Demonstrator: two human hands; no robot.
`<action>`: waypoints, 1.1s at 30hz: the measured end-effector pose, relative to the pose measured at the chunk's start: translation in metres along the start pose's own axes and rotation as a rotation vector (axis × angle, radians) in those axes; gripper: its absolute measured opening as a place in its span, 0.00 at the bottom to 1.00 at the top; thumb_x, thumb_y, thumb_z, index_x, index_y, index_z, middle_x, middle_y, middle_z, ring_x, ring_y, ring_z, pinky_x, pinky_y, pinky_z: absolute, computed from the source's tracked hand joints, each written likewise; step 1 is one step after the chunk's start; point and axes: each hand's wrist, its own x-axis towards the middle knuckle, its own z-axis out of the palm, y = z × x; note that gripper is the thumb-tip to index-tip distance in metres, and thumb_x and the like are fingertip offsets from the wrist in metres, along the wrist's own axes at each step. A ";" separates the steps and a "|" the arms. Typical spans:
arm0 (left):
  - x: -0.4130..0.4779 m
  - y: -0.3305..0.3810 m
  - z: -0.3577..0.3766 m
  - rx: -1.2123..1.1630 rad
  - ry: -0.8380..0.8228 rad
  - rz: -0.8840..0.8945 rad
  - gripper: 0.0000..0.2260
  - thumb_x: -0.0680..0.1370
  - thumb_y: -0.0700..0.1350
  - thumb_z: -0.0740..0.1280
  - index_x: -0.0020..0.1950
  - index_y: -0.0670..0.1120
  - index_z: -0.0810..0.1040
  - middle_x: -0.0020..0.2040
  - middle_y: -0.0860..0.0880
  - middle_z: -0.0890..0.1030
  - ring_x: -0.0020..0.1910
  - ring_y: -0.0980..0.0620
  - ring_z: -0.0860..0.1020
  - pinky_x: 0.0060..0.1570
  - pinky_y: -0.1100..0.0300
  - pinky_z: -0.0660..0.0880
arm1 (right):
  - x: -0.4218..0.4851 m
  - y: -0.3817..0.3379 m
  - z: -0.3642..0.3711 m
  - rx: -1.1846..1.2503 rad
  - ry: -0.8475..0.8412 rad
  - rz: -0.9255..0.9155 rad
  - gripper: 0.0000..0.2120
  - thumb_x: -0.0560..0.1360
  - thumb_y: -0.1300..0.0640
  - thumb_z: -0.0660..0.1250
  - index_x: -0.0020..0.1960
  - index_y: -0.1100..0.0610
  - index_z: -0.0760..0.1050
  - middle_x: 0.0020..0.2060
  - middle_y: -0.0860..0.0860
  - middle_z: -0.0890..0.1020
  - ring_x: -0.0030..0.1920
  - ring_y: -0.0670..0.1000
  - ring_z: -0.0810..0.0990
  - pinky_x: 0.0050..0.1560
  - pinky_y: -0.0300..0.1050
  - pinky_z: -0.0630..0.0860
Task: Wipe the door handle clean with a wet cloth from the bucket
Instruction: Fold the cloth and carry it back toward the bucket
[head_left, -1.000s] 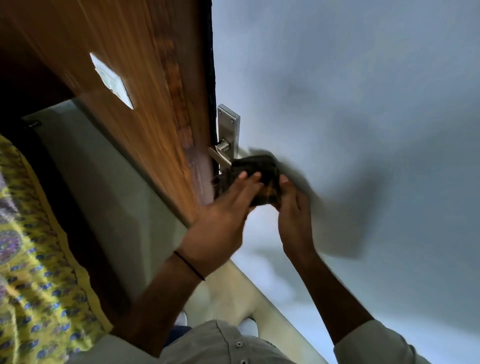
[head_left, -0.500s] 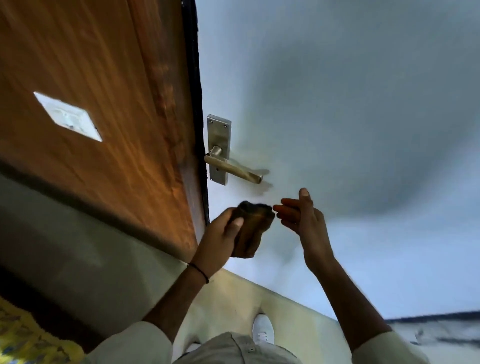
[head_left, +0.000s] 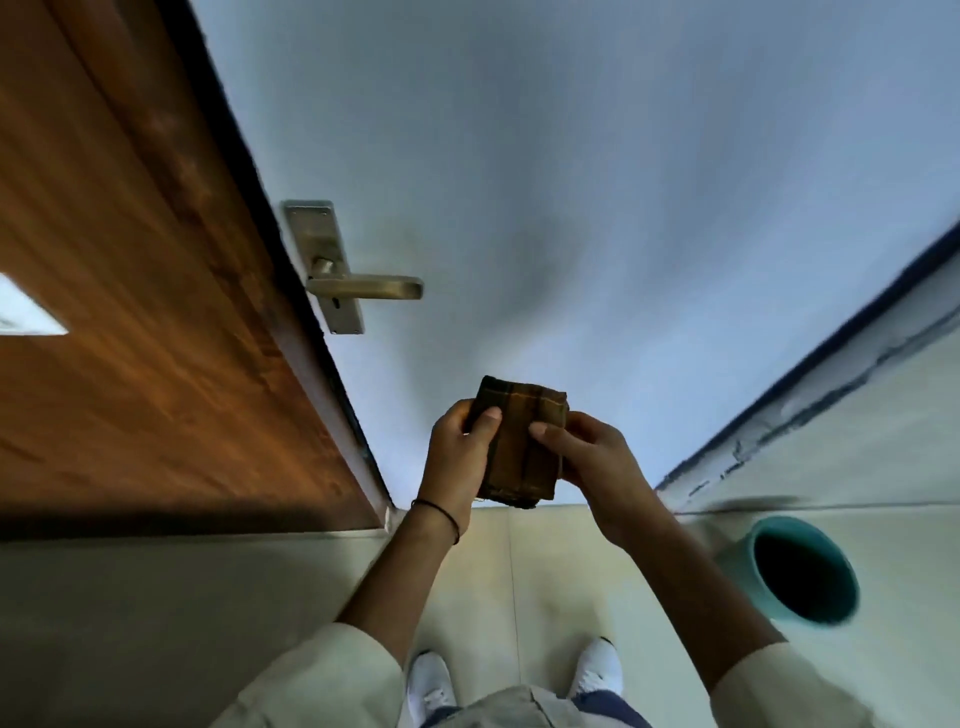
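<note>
A folded brown cloth (head_left: 522, 447) is held at the centre of the frame by 2 hands: the left hand (head_left: 460, 457) is closed on its left edge, the right hand (head_left: 589, 462) on its right edge. The door handle (head_left: 366, 287) is seen above and left, untouched. A teal bucket (head_left: 795, 577) stands at lower right on the floor.

head cam, steep down, close

Pale tiled floor (head_left: 545, 571) meets a wooden panel (head_left: 156, 312).
</note>
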 end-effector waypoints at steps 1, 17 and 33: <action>-0.007 -0.003 0.012 0.007 -0.034 -0.013 0.08 0.81 0.45 0.64 0.56 0.45 0.80 0.51 0.43 0.84 0.52 0.43 0.82 0.47 0.50 0.82 | -0.009 0.005 -0.013 0.027 0.022 0.007 0.11 0.76 0.58 0.70 0.57 0.60 0.81 0.51 0.57 0.87 0.53 0.57 0.86 0.54 0.52 0.83; -0.157 -0.097 0.321 0.262 -0.542 -0.204 0.10 0.82 0.41 0.61 0.60 0.44 0.79 0.52 0.45 0.84 0.53 0.46 0.82 0.52 0.54 0.78 | -0.224 0.103 -0.338 0.376 0.691 0.086 0.13 0.75 0.63 0.71 0.59 0.60 0.77 0.53 0.61 0.86 0.51 0.60 0.86 0.52 0.58 0.84; -0.061 -0.214 0.554 0.621 -0.706 -0.268 0.09 0.79 0.37 0.60 0.51 0.45 0.79 0.44 0.45 0.83 0.38 0.51 0.79 0.37 0.60 0.72 | -0.165 0.183 -0.562 0.300 1.014 0.414 0.12 0.72 0.65 0.73 0.54 0.62 0.77 0.40 0.53 0.83 0.38 0.51 0.84 0.34 0.41 0.81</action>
